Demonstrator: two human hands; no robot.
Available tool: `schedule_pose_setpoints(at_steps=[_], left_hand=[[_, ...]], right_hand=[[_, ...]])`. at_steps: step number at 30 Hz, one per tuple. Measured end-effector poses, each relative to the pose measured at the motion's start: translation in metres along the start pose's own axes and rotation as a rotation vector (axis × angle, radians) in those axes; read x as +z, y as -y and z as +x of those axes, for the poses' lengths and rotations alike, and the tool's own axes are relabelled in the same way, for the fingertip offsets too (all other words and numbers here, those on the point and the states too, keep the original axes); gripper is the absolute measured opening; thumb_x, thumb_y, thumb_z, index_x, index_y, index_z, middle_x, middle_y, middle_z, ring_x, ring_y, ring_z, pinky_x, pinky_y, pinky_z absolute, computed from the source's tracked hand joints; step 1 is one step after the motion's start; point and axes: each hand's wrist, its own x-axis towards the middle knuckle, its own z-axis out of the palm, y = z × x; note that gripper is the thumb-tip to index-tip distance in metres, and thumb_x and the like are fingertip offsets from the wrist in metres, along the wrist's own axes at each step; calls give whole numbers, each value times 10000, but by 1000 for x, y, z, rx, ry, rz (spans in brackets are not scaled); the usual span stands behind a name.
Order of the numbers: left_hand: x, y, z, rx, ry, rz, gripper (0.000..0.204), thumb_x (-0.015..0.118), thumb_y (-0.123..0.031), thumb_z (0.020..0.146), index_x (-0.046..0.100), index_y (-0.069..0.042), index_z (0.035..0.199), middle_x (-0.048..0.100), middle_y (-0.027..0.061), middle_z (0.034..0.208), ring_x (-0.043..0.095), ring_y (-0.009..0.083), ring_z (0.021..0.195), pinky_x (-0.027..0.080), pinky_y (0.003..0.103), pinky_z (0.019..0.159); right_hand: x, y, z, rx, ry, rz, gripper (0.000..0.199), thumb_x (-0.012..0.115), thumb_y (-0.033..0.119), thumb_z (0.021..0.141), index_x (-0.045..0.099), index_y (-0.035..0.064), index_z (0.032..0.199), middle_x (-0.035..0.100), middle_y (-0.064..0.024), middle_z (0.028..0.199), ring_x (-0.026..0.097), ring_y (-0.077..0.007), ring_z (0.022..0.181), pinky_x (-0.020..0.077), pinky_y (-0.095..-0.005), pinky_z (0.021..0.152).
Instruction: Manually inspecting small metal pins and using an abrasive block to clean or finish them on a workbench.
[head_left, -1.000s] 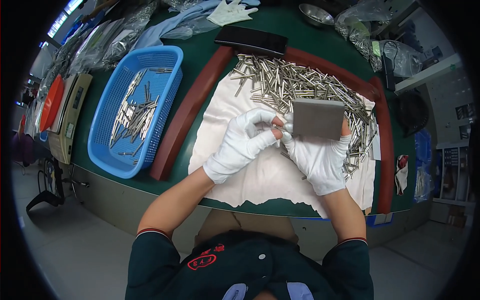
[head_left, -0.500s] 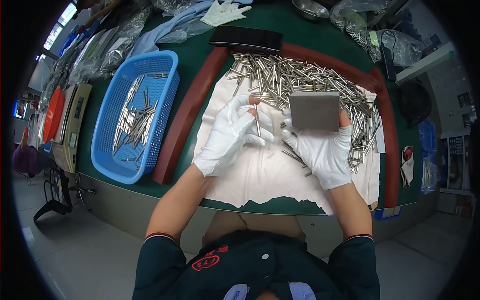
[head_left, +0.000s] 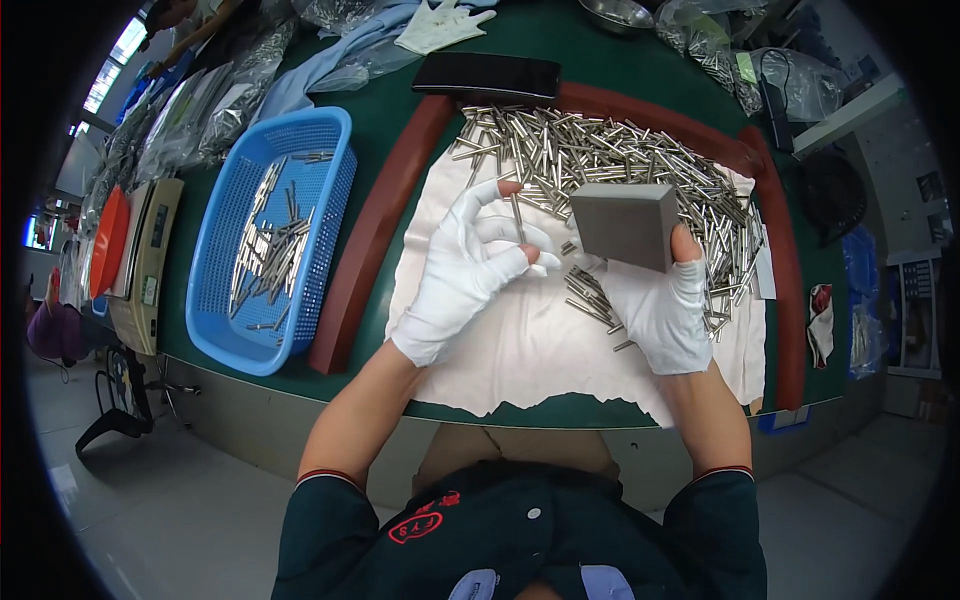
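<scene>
My left hand [head_left: 462, 270], in a white glove with bare fingertips, holds a slim metal pin [head_left: 518, 219] lengthwise between forefinger and thumb. The pin stands nearly upright over the cloth. My right hand [head_left: 662, 318], gloved the same way, grips a flat grey rectangular block [head_left: 621, 224]; its thumb lies along the block's right side, and the other fingers are partly hidden or blurred. Behind the block a large heap of similar metal pins [head_left: 590, 150] spreads over a pale pink cloth [head_left: 530, 345]. A smaller bunch of pins [head_left: 592, 297] lies between my hands.
Dark red bars [head_left: 370, 235] border the cloth on three sides. To the left stand a blue plastic basket [head_left: 203, 305] with pins inside and a scale [head_left: 152, 262] with an orange tray. A black phone-like slab [head_left: 487, 76] rests on the far bar. Bagged parts lie farther back.
My left thumb has moved down, away from the forefinger, and the pin now spans between their tips. My right hand has tilted the block and shifted it slightly left, showing its side edge.
</scene>
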Motion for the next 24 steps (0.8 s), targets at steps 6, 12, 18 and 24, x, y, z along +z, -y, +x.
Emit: schedule_pose_setpoints(at_steps=[6, 12, 18, 24], left_hand=[[3, -2, -10, -43, 103, 46, 633, 577, 12, 867, 283, -45, 1425, 644, 132, 931, 662, 175, 835, 551, 253, 695], [3, 9, -8, 119, 138, 173, 619, 529, 20, 888, 286, -50, 1452, 640, 21, 863, 584, 61, 801, 477, 203, 744], [0, 11, -11, 166, 144, 245, 610, 492, 44, 896, 298, -65, 1463, 589, 4, 888, 488, 36, 738, 420, 193, 710], [3, 11, -14, 186, 146, 204, 608, 464, 64, 897, 304, -83, 1465, 594, 4, 851, 479, 35, 700, 419, 181, 678]], right_hand=[[10, 6, -7, -77, 43, -487, 887, 741, 569, 711, 470, -29, 1307, 534, -99, 1228, 505, -194, 1135, 379, -326, 988], [9, 2, -7, -282, 137, -865, 774, 781, 409, 684, 499, -44, 1246, 510, -107, 1170, 504, -200, 1086, 391, -327, 970], [15, 4, -8, -220, 97, -876, 770, 779, 392, 678, 496, -35, 1253, 498, -112, 1183, 505, -209, 1099, 384, -328, 984], [15, 3, -7, -209, 104, -887, 775, 774, 400, 683, 492, -37, 1257, 496, -110, 1182, 509, -211, 1099, 386, -330, 984]])
